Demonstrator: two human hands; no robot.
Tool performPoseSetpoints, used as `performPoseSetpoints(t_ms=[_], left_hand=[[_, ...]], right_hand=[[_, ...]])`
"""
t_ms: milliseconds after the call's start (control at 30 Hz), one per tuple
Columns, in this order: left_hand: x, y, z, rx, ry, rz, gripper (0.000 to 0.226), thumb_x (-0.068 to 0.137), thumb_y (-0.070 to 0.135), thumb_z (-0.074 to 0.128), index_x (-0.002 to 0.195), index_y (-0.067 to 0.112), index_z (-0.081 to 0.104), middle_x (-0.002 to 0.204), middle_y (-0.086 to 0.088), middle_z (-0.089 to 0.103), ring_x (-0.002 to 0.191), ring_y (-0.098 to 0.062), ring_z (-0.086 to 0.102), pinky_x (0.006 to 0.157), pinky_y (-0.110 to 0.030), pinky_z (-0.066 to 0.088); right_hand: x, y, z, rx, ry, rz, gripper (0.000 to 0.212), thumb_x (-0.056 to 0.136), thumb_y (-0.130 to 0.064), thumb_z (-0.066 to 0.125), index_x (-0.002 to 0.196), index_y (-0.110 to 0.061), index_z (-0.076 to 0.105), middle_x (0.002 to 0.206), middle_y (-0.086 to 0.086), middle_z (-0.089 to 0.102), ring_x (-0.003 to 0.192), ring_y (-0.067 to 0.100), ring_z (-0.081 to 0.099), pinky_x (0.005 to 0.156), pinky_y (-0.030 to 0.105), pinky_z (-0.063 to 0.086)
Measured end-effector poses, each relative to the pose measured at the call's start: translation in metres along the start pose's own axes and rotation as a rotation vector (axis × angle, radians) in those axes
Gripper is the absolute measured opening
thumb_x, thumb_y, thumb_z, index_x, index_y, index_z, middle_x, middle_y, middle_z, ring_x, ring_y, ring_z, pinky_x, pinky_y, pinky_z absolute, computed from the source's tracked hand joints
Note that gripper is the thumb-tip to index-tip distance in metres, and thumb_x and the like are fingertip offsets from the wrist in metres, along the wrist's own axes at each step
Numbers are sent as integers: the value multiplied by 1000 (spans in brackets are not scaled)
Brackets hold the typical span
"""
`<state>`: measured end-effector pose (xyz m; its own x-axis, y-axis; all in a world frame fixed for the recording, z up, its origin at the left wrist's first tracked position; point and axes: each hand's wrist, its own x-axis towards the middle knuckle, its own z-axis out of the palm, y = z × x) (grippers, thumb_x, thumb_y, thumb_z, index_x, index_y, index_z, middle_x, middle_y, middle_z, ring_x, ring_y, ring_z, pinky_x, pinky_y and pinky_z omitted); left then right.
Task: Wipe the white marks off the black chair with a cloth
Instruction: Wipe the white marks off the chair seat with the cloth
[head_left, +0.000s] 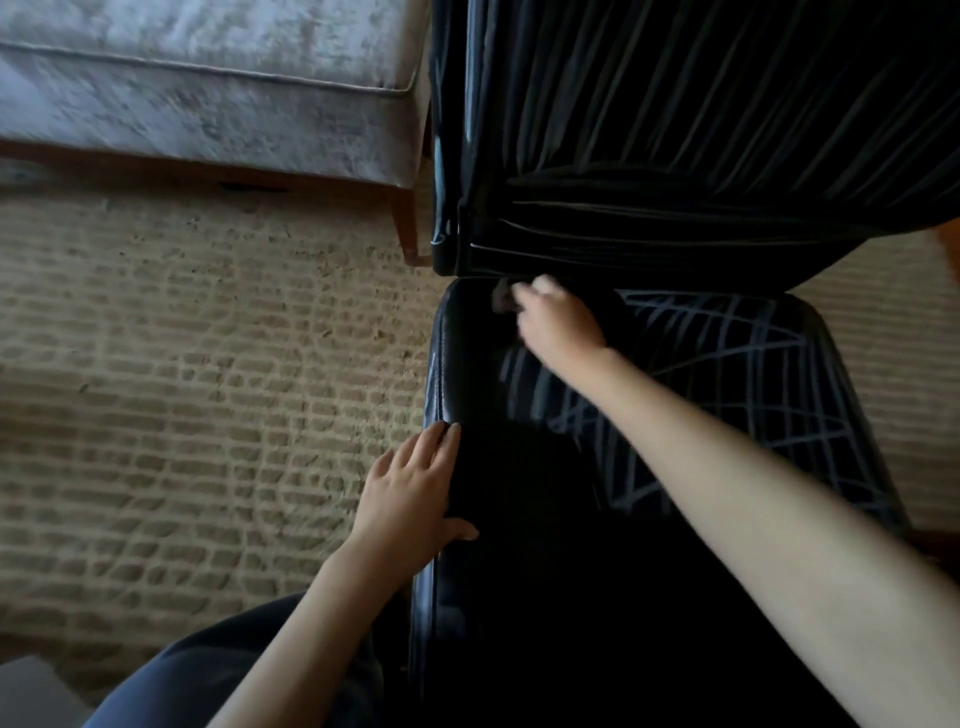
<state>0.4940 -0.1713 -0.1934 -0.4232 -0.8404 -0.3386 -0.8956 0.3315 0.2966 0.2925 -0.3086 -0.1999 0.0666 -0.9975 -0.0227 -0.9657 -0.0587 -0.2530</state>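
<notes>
Beside beige woven carpet (208, 364), a flat left hand (410, 488) braces the black leather chair (519, 597) while the right hand (558, 322) grips a grey cloth (504, 299) mid-wipe; white marks (727, 374) rightward probably follow.

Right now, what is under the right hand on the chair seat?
A grey cloth, gripped by the right hand, against the black seat. The surface beneath it is covered.

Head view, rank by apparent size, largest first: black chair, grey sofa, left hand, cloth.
1. black chair
2. grey sofa
3. left hand, nearer the camera, so it looks enlarged
4. cloth, mostly hidden in the right hand grip, so its full size is unsure
</notes>
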Motion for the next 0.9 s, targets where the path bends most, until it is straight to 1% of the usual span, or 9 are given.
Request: performPoseSetpoints(t_ms=[133, 233, 400, 533, 600, 700, 767, 800, 900], left_hand=[[1, 1, 0, 6, -11, 6, 105, 79, 57, 61, 150, 22, -7, 157, 3, -2, 145, -16, 3, 116, -32, 13], [4, 3, 0, 28, -14, 12, 104, 78, 55, 63, 150, 21, -3, 157, 0, -3, 145, -19, -2, 116, -33, 11], [5, 3, 2, 73, -66, 5, 106, 77, 58, 62, 150, 18, -4, 157, -2, -11, 145, -20, -12, 119, -36, 6], [3, 4, 3, 51, -103, -12, 107, 76, 58, 63, 150, 18, -3, 158, -1, -10, 146, -19, -11, 119, -37, 6], [0, 3, 3, 33, -113, -16, 107, 77, 57, 63, 150, 19, -6, 158, 1, -12, 146, -18, -12, 119, -37, 7], [-1, 3, 3, 3, -126, -13, 107, 80, 56, 61, 149, 21, -12, 157, 4, -18, 145, -15, -13, 119, -37, 8], [0, 1, 3, -15, -142, -17, 106, 82, 54, 60, 149, 22, -15, 156, 6, -22, 145, -14, -15, 119, -37, 7], [2, 1, 3, -24, -152, -18, 106, 82, 53, 61, 148, 22, -16, 156, 7, -22, 145, -14, -15, 120, -37, 6], [6, -1, 2, -31, -171, -18, 106, 82, 53, 61, 148, 22, -16, 155, 7, -23, 144, -13, -15, 119, -36, 5]], right_hand=[[18, 59, -17, -82, 54, 361, 26, 92, -8, 46, 112, -2, 61, 117, 21, 54, 107, 38, 56, 87, 38, 45], [20, 31, -9, -95, 51, 305, 23, 89, -4, 48, 108, -1, 60, 117, 17, 53, 104, 37, 56, 84, 38, 45], [-11, 1, 9, -18, 79, -13, 25, 84, -4, 44, 103, -6, 60, 98, 15, 53, 88, 37, 57, 67, 39, 44], [-82, -21, 22, 33, 22, -626, 43, 76, -12, 37, 106, -9, 68, 81, 9, 59, 73, 31, 57, 62, 35, 50], [-73, -2, 19, -88, 43, -770, 43, 75, -14, 37, 103, -12, 70, 79, 5, 61, 68, 27, 56, 61, 32, 48], [-24, 40, -3, -130, 181, -350, 37, 74, -10, 39, 93, -9, 70, 76, 14, 60, 67, 36, 60, 55, 38, 51], [-4, 56, -16, -116, 98, 49, 30, 81, -7, 43, 99, -8, 67, 93, 17, 60, 84, 40, 60, 66, 39, 48], [-3, 54, -17, -112, 68, 132, 27, 83, -6, 45, 100, -8, 66, 98, 17, 59, 89, 39, 59, 69, 39, 46], [-35, 26, -1, -28, 68, -67, 28, 76, -8, 42, 92, -4, 64, 84, 16, 57, 78, 38, 58, 63, 39, 47]])
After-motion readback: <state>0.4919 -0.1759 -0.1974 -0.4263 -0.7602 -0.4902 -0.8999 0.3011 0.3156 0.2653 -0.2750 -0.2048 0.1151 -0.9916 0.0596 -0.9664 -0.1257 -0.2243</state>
